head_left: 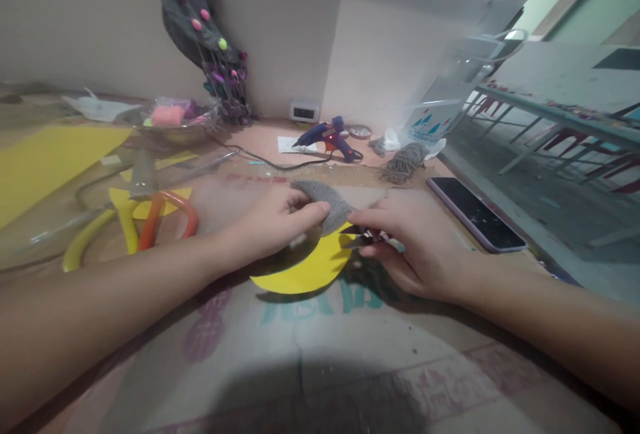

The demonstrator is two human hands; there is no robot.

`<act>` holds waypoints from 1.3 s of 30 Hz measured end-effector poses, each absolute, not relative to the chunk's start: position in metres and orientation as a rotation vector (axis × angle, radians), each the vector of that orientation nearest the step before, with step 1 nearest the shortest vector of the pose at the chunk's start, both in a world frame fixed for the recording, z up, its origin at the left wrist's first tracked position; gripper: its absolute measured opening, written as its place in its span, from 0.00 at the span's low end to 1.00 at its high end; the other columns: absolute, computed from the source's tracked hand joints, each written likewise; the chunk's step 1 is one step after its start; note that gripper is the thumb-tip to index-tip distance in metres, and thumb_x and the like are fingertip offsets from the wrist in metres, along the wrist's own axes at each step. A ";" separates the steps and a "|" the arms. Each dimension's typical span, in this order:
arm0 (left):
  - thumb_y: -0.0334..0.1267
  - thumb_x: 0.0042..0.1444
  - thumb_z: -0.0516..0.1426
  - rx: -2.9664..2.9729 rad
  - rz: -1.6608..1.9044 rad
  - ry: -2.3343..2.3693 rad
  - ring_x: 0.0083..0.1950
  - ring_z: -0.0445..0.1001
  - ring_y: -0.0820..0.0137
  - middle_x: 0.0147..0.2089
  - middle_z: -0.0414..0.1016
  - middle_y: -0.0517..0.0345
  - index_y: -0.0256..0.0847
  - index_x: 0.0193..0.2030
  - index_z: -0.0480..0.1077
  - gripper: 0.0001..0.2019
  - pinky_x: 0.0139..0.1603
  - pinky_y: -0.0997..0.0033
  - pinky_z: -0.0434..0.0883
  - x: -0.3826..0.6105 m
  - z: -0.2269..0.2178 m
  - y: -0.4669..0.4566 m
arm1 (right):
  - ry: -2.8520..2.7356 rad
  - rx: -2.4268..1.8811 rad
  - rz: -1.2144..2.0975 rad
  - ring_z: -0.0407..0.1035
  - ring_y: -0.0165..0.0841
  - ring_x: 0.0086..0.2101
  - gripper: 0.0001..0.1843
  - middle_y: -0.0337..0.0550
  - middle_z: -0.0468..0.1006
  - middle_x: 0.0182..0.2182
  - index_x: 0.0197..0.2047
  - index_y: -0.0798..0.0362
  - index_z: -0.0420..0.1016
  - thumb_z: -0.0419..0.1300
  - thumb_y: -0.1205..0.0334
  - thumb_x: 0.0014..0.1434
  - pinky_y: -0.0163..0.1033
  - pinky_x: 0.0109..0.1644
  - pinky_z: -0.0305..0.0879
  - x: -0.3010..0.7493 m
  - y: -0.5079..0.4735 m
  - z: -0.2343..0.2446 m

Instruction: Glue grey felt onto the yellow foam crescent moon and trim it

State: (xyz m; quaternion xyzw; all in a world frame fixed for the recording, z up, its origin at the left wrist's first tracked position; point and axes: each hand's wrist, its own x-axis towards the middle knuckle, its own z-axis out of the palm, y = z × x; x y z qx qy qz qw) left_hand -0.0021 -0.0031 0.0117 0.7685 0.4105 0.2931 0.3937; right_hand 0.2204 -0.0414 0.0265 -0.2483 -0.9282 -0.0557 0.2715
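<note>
My left hand pinches a curved grey felt piece between thumb and fingers. Under it lies a yellow crescent of foam sheet on the cardboard-covered table. My right hand is closed round small dark scissors, whose blades point left at the edge of the grey piece, just above the yellow crescent. Both hands meet at the middle of the table.
Orange-handled scissors and yellow foam scraps lie to the left. A blue glue gun with its cord stands at the back, a twine bundle beside it. A phone lies to the right, a grey decorated hanging on the wall.
</note>
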 end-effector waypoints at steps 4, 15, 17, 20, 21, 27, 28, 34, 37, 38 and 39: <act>0.46 0.57 0.52 1.957 0.728 1.066 0.28 0.69 0.71 0.25 0.74 0.59 0.38 0.24 0.72 0.18 0.28 0.74 0.62 -0.002 0.012 -0.004 | -2.522 -0.757 -0.300 0.68 0.32 0.31 0.12 0.45 0.77 0.32 0.47 0.55 0.73 0.50 0.69 0.65 0.37 0.34 0.59 0.218 -0.038 0.027; 0.45 0.58 0.52 1.968 0.695 1.024 0.27 0.67 0.72 0.24 0.72 0.60 0.37 0.25 0.73 0.17 0.27 0.74 0.61 -0.001 0.011 -0.006 | -2.583 -0.733 -0.561 0.65 0.32 0.29 0.13 0.45 0.78 0.32 0.47 0.56 0.75 0.50 0.68 0.65 0.38 0.32 0.54 0.220 -0.038 0.025; 0.45 0.58 0.52 1.962 0.695 1.022 0.26 0.66 0.73 0.24 0.71 0.60 0.37 0.24 0.72 0.17 0.26 0.75 0.61 -0.001 0.011 -0.007 | -2.599 -0.730 -0.600 0.64 0.32 0.29 0.13 0.45 0.78 0.31 0.46 0.56 0.75 0.50 0.68 0.66 0.39 0.32 0.54 0.220 -0.039 0.026; 0.46 0.58 0.52 1.947 0.687 1.035 0.25 0.64 0.73 0.23 0.69 0.60 0.37 0.24 0.71 0.17 0.24 0.75 0.59 -0.001 0.011 -0.008 | -2.590 -0.741 -0.598 0.64 0.32 0.29 0.13 0.45 0.77 0.31 0.46 0.55 0.75 0.49 0.68 0.66 0.39 0.32 0.54 0.220 -0.039 0.026; 0.46 0.58 0.52 1.946 0.679 1.037 0.24 0.64 0.73 0.22 0.69 0.61 0.37 0.24 0.70 0.18 0.24 0.74 0.59 -0.001 0.012 -0.008 | -2.586 -0.741 -0.596 0.64 0.32 0.29 0.13 0.45 0.77 0.31 0.46 0.55 0.75 0.50 0.68 0.65 0.39 0.32 0.54 0.220 -0.039 0.027; 0.45 0.58 0.51 1.953 0.685 1.017 0.26 0.65 0.72 0.24 0.70 0.60 0.37 0.25 0.71 0.17 0.26 0.74 0.61 0.000 0.010 -0.008 | -2.619 -0.742 -0.622 0.64 0.33 0.29 0.13 0.45 0.76 0.31 0.47 0.57 0.75 0.51 0.69 0.65 0.40 0.32 0.54 0.220 -0.039 0.026; 0.45 0.57 0.51 1.949 0.690 1.006 0.27 0.66 0.72 0.24 0.70 0.59 0.37 0.26 0.72 0.16 0.27 0.74 0.61 0.000 0.009 -0.007 | -2.627 -0.743 -0.630 0.63 0.33 0.29 0.13 0.45 0.76 0.31 0.48 0.56 0.75 0.51 0.68 0.65 0.40 0.31 0.53 0.221 -0.039 0.026; 0.46 0.56 0.53 1.881 0.707 0.999 0.25 0.65 0.73 0.24 0.70 0.60 0.38 0.23 0.69 0.16 0.25 0.74 0.60 0.000 0.007 -0.005 | -2.660 -0.712 -0.733 0.62 0.34 0.30 0.14 0.45 0.75 0.30 0.49 0.57 0.73 0.50 0.68 0.65 0.41 0.31 0.52 0.223 -0.040 0.025; 0.47 0.56 0.54 1.851 0.685 1.002 0.24 0.64 0.73 0.22 0.68 0.60 0.38 0.22 0.69 0.17 0.24 0.74 0.59 0.000 0.007 -0.005 | -2.666 -0.705 -0.732 0.62 0.34 0.30 0.13 0.45 0.75 0.31 0.50 0.57 0.73 0.51 0.67 0.65 0.41 0.31 0.53 0.224 -0.040 0.026; 0.47 0.56 0.54 1.841 0.681 1.001 0.24 0.64 0.73 0.22 0.68 0.60 0.38 0.22 0.69 0.17 0.24 0.74 0.59 -0.001 0.007 -0.004 | -2.665 -0.708 -0.724 0.62 0.34 0.30 0.13 0.45 0.75 0.31 0.50 0.57 0.73 0.52 0.67 0.65 0.41 0.31 0.53 0.224 -0.040 0.026; 0.48 0.56 0.54 1.833 0.675 0.999 0.24 0.64 0.73 0.23 0.69 0.60 0.38 0.23 0.70 0.17 0.24 0.74 0.59 -0.001 0.006 -0.004 | -2.664 -0.712 -0.715 0.62 0.34 0.31 0.13 0.45 0.75 0.32 0.50 0.57 0.73 0.52 0.68 0.65 0.41 0.31 0.53 0.224 -0.040 0.025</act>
